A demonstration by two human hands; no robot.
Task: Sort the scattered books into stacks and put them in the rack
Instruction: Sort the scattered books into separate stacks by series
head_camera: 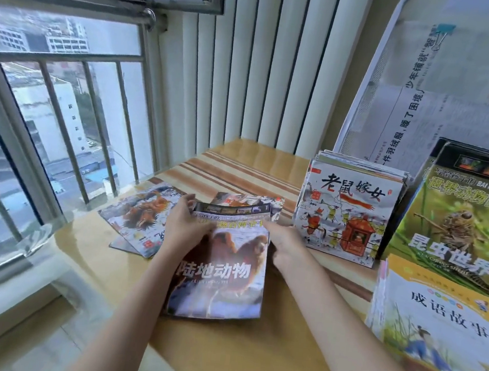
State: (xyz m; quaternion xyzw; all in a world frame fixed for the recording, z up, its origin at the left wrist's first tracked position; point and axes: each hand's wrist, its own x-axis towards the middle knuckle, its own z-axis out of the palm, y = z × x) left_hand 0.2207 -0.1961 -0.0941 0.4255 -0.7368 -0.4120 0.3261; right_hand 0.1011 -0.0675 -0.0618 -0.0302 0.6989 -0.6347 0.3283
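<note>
A thin animal book with a camel cover (220,275) lies at the middle of the wooden table (106,262), on top of other thin books. My left hand (183,227) grips its upper left edge, thumb on the cover. My right hand (284,245) holds its upper right edge. More loose books (137,214) lie scattered to the left by the window, and another (248,200) peeks out behind. On the right stand three stacks: white picture books (344,217), green insect books (456,221), and yellow story books (443,330).
A white mesh rack (367,86) with a newspaper clipped in it leans against the wall at the back right. A barred window (66,110) runs along the left, white wall panels stand behind. A striped cloth (238,170) covers the far table part.
</note>
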